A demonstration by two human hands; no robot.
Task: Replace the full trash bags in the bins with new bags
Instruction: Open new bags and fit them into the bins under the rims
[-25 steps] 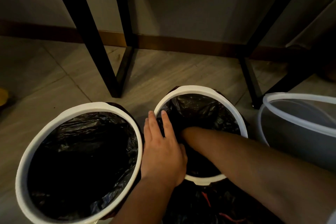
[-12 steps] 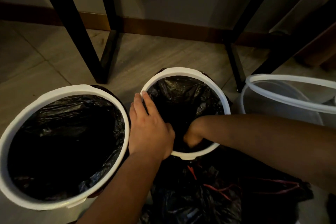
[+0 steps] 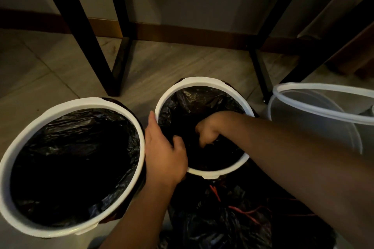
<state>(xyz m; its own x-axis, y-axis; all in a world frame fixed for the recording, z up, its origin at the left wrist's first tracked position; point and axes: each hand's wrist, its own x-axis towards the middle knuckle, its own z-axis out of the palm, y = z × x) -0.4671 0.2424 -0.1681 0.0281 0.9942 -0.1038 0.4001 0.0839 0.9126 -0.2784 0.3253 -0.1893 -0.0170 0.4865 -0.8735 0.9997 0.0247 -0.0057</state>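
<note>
Two white-rimmed bins stand on the floor, both lined with black bags. The left bin (image 3: 66, 105) is larger, and its liner (image 3: 70, 163) is spread open. My left hand (image 3: 164, 153) holds the left side of the middle bin (image 3: 202, 82), thumb hooked inside the rim and fingers along the outside. My right hand (image 3: 208, 133) is inside that bin, fingers curled down into its black liner (image 3: 198, 103). A full black trash bag with red drawstrings (image 3: 222, 224) lies on the floor in front of the middle bin, under my right forearm.
A translucent white bin (image 3: 323, 91) stands at the right, close to my right arm. Black table legs (image 3: 85, 36) rise behind the bins, another leg (image 3: 261, 73) between the middle and right bins. A brown baseboard (image 3: 182, 32) runs along the wall.
My right hand has come up and toward the near side of the middle bin, now bunching the liner. My left hand slid back along the rim, its thumb now inside.
</note>
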